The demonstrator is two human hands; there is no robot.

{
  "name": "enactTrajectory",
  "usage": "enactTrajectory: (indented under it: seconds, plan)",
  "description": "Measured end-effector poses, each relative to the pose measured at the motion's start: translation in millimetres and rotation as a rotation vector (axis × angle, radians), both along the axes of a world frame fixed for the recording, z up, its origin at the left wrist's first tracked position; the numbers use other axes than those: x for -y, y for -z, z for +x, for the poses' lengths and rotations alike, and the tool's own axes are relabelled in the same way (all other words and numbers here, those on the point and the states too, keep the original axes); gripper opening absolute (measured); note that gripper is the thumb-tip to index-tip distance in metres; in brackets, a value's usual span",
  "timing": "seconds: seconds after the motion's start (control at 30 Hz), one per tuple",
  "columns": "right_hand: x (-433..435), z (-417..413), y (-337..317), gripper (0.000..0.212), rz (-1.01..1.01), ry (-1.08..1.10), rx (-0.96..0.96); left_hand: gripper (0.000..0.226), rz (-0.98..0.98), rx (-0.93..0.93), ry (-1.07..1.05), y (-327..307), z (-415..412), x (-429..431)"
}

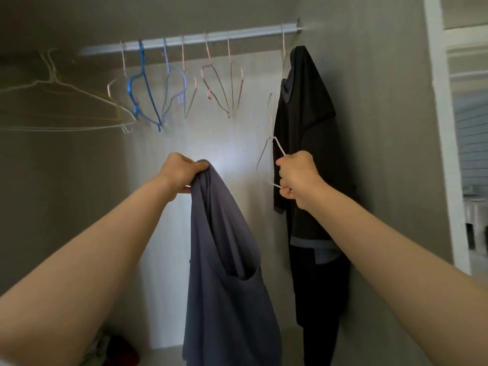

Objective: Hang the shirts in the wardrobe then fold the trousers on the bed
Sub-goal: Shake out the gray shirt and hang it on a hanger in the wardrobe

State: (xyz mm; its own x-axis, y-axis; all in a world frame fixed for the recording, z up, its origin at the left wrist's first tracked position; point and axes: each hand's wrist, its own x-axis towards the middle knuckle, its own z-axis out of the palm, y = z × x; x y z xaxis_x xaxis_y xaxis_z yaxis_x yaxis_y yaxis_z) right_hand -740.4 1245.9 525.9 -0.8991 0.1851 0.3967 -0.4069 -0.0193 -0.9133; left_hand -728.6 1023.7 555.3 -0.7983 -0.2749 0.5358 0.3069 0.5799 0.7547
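Observation:
I stand facing the open wardrobe. My left hand grips the top of a grey-blue shirt, which hangs down loosely in front of me. My right hand is curled round a thin pale wire hanger, held below the rail and just left of a black shirt. That black shirt hangs on a hanger at the right end of the wardrobe rail. The hanger in my right hand is apart from the grey-blue shirt.
Several bare hangers dangle from the rail: pink ones, blue ones and white ones at the left. Some red and light cloth lies on the wardrobe floor at the lower left. A white door frame bounds the right.

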Motion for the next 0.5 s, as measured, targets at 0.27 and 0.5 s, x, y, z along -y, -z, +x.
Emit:
enactTrajectory:
  seconds: [0.27,0.5]
  plan:
    - [-0.6,68.9,83.7,0.026,0.198,-0.216,0.045,0.028,0.156,0.153,-0.194,94.7,12.0,34.9]
    - [4.1,107.0,99.2,0.029,0.266,-0.350,-0.022,0.040,0.261,0.184,-0.391,138.3,34.0,83.8]
